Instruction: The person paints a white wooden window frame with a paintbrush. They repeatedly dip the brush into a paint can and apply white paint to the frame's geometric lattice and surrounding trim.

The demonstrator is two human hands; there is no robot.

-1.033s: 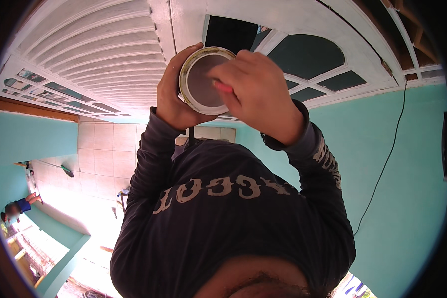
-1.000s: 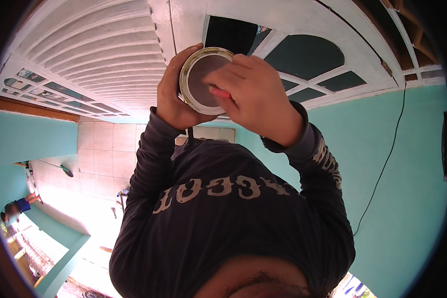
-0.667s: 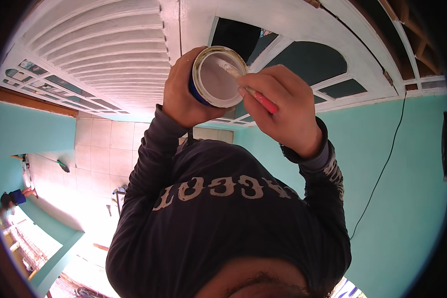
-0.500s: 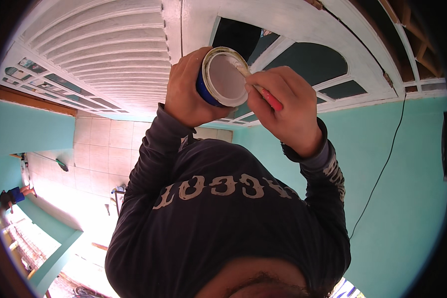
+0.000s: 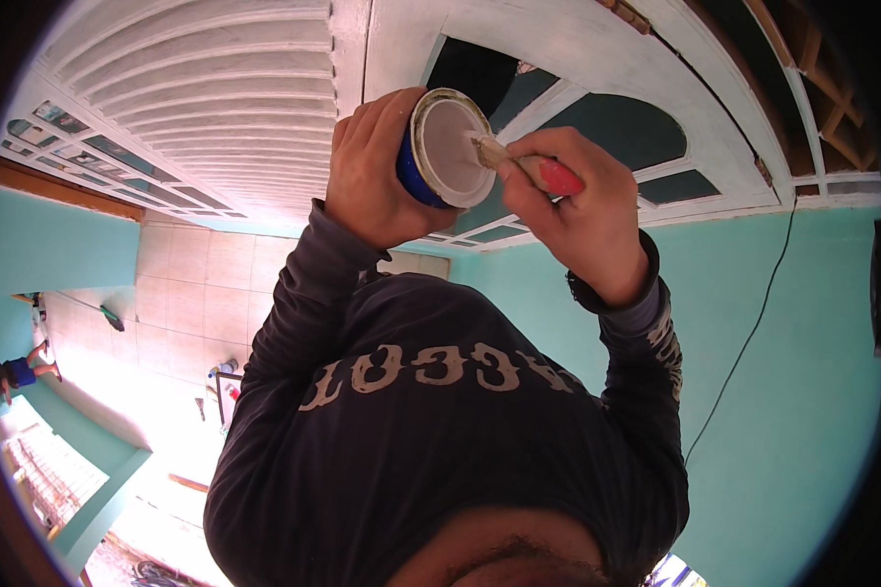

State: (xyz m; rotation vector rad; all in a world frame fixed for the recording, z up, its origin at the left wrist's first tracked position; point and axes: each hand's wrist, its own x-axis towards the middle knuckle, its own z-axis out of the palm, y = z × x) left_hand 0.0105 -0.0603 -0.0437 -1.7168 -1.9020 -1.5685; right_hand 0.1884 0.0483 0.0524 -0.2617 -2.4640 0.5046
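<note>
My left hand (image 5: 374, 171) is wrapped round the side of a blue paint can (image 5: 419, 174), whose open mouth is tilted into view. White paint (image 5: 452, 161) coats the inside of the can, and its rim is smeared. Between the fingers and thumb of my right hand (image 5: 579, 191) is a paintbrush (image 5: 529, 170) with a red handle end. Its bristles, marked with white paint, are at the right side of the can's mouth. How far they reach inside is hard to tell.
Beyond my hands are a white louvred panel (image 5: 215, 108) and a white frame with dark glass panes (image 5: 612, 127). A cable (image 5: 754, 338) hangs along the turquoise wall (image 5: 812, 391) at right. Far left, a person (image 5: 20, 372) and a broom (image 5: 111, 318) are on the tiled floor (image 5: 181, 293).
My right hand has moved slightly right, and the brush has turned flatter, its bristles now at the can's right side. The can has shifted a little right in the picture.
</note>
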